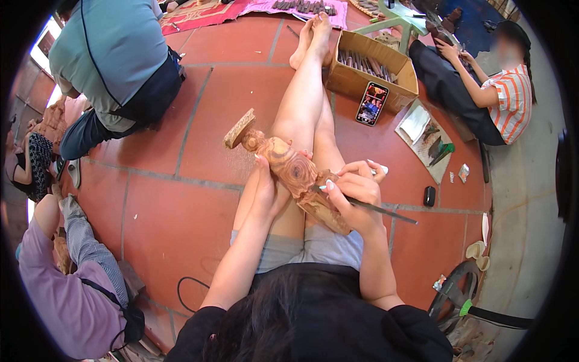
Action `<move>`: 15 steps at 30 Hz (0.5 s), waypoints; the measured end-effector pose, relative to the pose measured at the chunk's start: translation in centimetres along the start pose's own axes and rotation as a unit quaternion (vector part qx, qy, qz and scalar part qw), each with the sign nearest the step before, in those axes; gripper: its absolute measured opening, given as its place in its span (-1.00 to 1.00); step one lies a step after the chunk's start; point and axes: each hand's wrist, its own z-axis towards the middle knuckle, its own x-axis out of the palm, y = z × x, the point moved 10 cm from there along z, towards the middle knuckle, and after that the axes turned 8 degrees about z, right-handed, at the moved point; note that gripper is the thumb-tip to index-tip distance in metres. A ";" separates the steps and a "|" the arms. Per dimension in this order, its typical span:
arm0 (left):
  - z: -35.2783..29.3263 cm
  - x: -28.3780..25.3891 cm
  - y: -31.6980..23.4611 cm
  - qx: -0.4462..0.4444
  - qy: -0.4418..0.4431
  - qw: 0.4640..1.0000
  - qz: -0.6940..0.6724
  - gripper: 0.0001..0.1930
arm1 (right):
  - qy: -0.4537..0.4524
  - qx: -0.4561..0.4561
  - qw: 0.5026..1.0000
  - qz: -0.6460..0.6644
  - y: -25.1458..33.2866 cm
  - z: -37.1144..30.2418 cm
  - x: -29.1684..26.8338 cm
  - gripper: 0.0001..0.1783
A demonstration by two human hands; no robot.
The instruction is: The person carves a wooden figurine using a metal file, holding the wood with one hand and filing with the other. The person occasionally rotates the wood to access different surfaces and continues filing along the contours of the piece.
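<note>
A carved wooden figure with swirling grain lies tilted across my thighs. Its narrower end, with a round knob and a flat block, points away to the left. My left hand is wrapped round the figure's near-left side, fingertips showing at its far edge. In my right hand is a slim dark rod-like hand tool, gripped like a pen. Its tip, partly hidden by my fingers, is at the figure's lower part; I cannot tell whether it touches.
Beyond my right knee stands a cardboard box of carving tools, a phone leaning against it. Nearby lie a board with cloth, a black case and a fan. People sit at left and right.
</note>
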 end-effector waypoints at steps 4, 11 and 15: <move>0.0 0.0 0.1 -0.005 -0.015 1.000 -0.003 -0.12 | -0.033 -0.002 0.999 -0.001 0.5 0.2 0.5 -0.88; 0.1 0.0 0.0 0.000 0.013 1.000 -0.009 -0.17 | -0.013 -0.028 0.999 -0.019 1.0 0.7 0.7 -0.96; 0.2 0.4 -0.3 0.006 0.018 1.000 -0.009 -0.20 | -0.036 -0.025 0.999 -0.003 2.1 1.4 1.5 -0.93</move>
